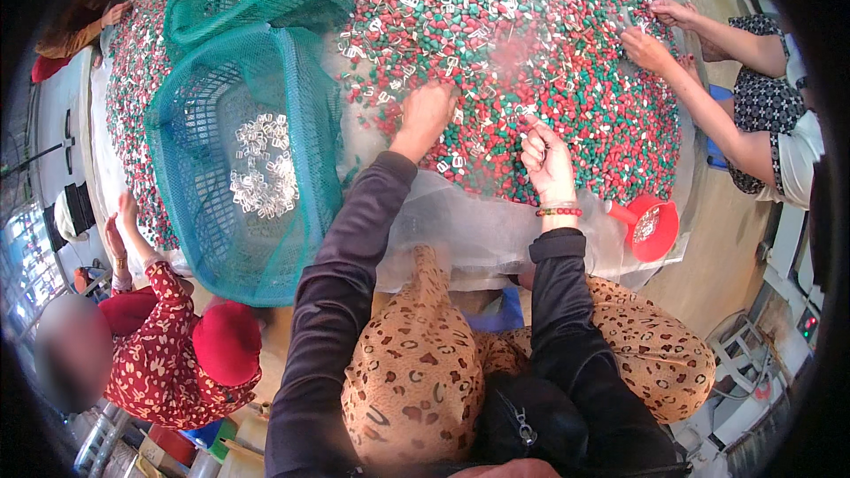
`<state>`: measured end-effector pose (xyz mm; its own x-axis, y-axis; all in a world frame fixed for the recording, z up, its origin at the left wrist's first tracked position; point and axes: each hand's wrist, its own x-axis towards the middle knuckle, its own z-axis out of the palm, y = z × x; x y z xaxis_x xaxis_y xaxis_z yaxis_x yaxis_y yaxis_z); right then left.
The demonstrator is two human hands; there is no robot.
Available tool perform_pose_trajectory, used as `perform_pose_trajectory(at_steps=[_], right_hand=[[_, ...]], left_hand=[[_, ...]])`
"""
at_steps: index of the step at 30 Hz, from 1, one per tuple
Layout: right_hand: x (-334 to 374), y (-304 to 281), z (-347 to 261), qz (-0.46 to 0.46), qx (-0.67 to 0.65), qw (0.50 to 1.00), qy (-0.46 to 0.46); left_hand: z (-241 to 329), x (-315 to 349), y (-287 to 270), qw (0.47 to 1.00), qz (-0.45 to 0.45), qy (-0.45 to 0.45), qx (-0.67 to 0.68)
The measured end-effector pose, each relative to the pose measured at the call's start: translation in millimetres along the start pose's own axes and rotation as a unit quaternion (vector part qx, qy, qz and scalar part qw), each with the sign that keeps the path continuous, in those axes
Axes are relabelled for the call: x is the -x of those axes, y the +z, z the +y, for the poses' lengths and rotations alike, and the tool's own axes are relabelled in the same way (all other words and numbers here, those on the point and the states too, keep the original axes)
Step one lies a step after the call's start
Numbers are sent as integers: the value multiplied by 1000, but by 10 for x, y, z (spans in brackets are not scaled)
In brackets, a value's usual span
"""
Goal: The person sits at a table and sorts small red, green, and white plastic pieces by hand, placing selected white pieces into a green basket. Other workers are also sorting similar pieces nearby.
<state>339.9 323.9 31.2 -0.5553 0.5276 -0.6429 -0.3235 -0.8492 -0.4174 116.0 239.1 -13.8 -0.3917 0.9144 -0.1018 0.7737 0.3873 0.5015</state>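
Cloudy plastic sheeting (496,226) covers the near edge of the work surface, before a lap in tan leopard-print cloth (412,372). To the right on that edge sits a red plastic scoop (663,248) with small pale bits inside. The right hand (549,164), a red bead bracelet (571,212) at its wrist, is over a broad spread of small red, green and white pieces (589,111); thumb and forefinger are together, though whether they pinch anything cannot be told. Slightly farther, the left hand (428,115) bends its fingers down into the spread, tips hidden, their hold unclear. Leftward, a blue rectangular basket draped in green netting (328,124) holds whitish loop-shaped clips (266,181). More clips lie scattered beyond both hands, toward a second netted basket (197,9).
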Motion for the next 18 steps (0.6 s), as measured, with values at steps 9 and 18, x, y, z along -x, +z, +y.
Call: perform_pose_trajectory(at_steps=[9, 18], right_hand=[[-63, 126, 65, -8, 19, 1000, -20], [-15, 223, 48, 146, 53, 979, -133]], left_hand=[[237, 29, 100, 997, -9, 43, -67], [251, 85, 204, 989, 9, 115, -91]])
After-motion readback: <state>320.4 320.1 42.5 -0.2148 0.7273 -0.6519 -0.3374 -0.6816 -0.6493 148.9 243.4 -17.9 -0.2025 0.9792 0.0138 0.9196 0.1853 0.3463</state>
